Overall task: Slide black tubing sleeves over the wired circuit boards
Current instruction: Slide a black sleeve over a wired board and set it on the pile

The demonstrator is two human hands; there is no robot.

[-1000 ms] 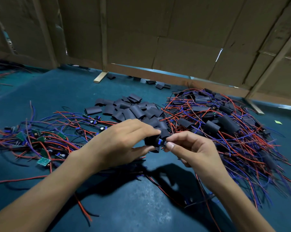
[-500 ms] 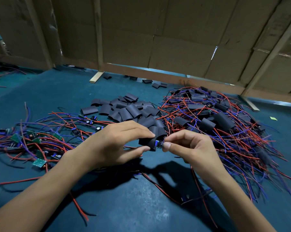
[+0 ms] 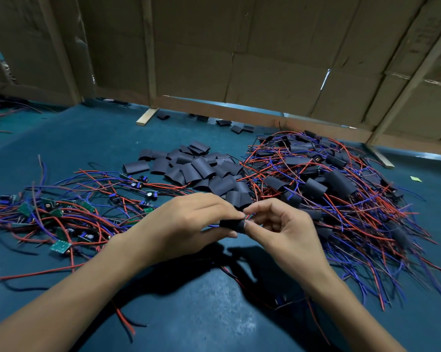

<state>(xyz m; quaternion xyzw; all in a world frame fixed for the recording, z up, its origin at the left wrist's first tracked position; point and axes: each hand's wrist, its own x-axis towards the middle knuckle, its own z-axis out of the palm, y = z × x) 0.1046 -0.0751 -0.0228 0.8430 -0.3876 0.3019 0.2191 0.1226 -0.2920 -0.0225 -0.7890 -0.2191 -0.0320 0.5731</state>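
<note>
A black tubing sleeve (image 3: 231, 225) is pinched between my left hand (image 3: 186, 222) and my right hand (image 3: 280, 224) above the blue table. The board inside it is hidden; its wires (image 3: 242, 280) hang down under my hands. Bare green circuit boards with red and blue wires (image 3: 59, 212) lie in a tangle to the left. Loose black sleeves (image 3: 196, 168) are heaped behind my hands. To the right, a pile of sleeved boards with wires (image 3: 328, 189) spreads out.
The blue table (image 3: 201, 321) carries everything. Cardboard walls on wooden frames (image 3: 239, 72) close off the back. A few stray sleeves (image 3: 239, 128) lie by the wall's foot. A small green scrap (image 3: 415, 178) sits at far right.
The blue end of the board that showed at the sleeve's mouth is now covered. My right thumb has moved onto the sleeve's end, and both hands sit slightly higher in view.
</note>
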